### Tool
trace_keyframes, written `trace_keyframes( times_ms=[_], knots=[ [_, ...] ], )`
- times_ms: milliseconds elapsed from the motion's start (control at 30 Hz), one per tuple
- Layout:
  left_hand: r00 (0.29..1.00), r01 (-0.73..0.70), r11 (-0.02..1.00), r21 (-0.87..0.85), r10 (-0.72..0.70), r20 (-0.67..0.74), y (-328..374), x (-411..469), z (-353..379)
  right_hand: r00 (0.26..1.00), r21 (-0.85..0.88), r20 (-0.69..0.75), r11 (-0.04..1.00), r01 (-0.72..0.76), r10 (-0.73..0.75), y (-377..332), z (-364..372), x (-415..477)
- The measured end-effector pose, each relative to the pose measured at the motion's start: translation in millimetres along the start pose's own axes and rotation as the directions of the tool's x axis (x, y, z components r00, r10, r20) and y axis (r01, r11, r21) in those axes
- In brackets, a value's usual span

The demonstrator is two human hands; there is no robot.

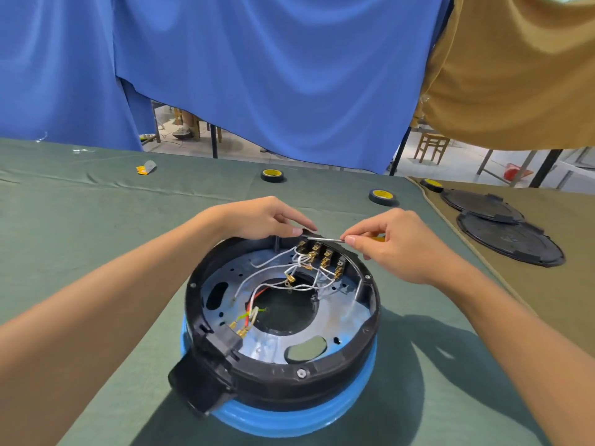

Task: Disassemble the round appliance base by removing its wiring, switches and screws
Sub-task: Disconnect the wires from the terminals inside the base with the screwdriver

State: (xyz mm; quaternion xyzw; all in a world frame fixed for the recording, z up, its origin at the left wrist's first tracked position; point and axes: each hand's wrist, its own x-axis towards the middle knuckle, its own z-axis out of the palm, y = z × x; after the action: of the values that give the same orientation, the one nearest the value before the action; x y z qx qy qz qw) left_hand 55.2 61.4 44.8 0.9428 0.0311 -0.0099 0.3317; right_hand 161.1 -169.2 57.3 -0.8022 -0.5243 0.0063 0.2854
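Base (283, 320) is what both hands reach over; it sits on the green cloth (80, 226), close to the person, and the hands are at its far edge. The left hand (257, 218) rests on the far rim, its fingers bent down and touching the black edge. It holds nothing that I can see. The right hand (399, 243) pinches a thin screwdriver (325, 240) between thumb and fingers. The metal shaft lies flat and points left, toward the left hand. Its tip is at the top of the switches (322, 255), a row of small black blocks with gold tabs on the far wall of the base. A bit of yellow handle shows under the right fingers.

White wires (277, 275) loop from the switches down over the shiny metal plate inside. A red wire (257, 296) and a green-yellow one run near the big round hole in the middle. A screw (301, 373) sits in the near rim. A black box sticks out at the near left side. The base has a blue ring under it.

Farther away on the cloth lie two tape rolls (272, 175). Two black round lids (508, 239) lie to the right, on a brown cloth.
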Motion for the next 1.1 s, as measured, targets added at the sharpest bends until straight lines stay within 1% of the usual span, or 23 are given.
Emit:
trace_keyframes(
  times_ms=[100,267,433,567,667,800,900,967,1033,1100],
  knots=[
    [0.999,-0.036,0.999,-0.034,0.036,-0.007,-1.7,-2.1,4.1,1.0,-0.018,0.013,1.0,0.022,-0.022,-2.3,2.6,1.6],
    [0.996,-0.044,0.998,-0.041,0.041,-0.078,-4.2,0.1,10.2,0.999,-0.062,0.018,0.998,0.032,-0.031,-2.8,2.3,6.3],
    [0.989,0.003,0.999,-0.042,-0.01,-0.148,-4.2,4.2,13.0,0.998,-0.133,0.048,0.99,0.051,-0.045,-8.3,-3.3,17.5],
    [0.976,0.058,0.995,-0.078,-0.073,-0.205,-2.2,7.3,14.9,0.992,-0.295,0.109,0.951,0.093,-0.064,-19.4,-10.6,33.3],
    [0.958,0.1,0.988,-0.115,-0.127,-0.256,-0.1,11.9,19.7,0.983,-0.396,0.172,0.909,0.128,-0.064,-28.8,-15.2,48.2],
    [0.931,0.129,0.977,-0.17,-0.179,-0.32,-0.1,15.2,23.7,0.961,-0.453,0.274,0.877,0.157,-0.031,-40.4,-26.4,71.0],
    [0.928,0.139,0.975,-0.173,-0.189,-0.321,-0.4,14.4,23.7,0.926,-0.465,0.376,0.871,0.156,0.034,-45.1,-35.4,92.9],
    [0.931,0.146,0.972,-0.183,-0.198,-0.308,0.9,13.4,23.5,0.893,-0.441,0.445,0.884,0.156,0.065,-44.3,-39.7,106.8],
    [0.933,0.146,0.97,-0.195,-0.2,-0.3,2.4,12.4,23.0,0.863,-0.363,0.498,0.924,0.116,0.087,-40.0,-43.1,116.5],
    [0.937,0.143,0.97,-0.196,-0.197,-0.29,3.3,11.7,22.2,0.829,-0.246,0.547,0.969,0.026,0.116,-33.2,-45.5,121.3]
  ],
)
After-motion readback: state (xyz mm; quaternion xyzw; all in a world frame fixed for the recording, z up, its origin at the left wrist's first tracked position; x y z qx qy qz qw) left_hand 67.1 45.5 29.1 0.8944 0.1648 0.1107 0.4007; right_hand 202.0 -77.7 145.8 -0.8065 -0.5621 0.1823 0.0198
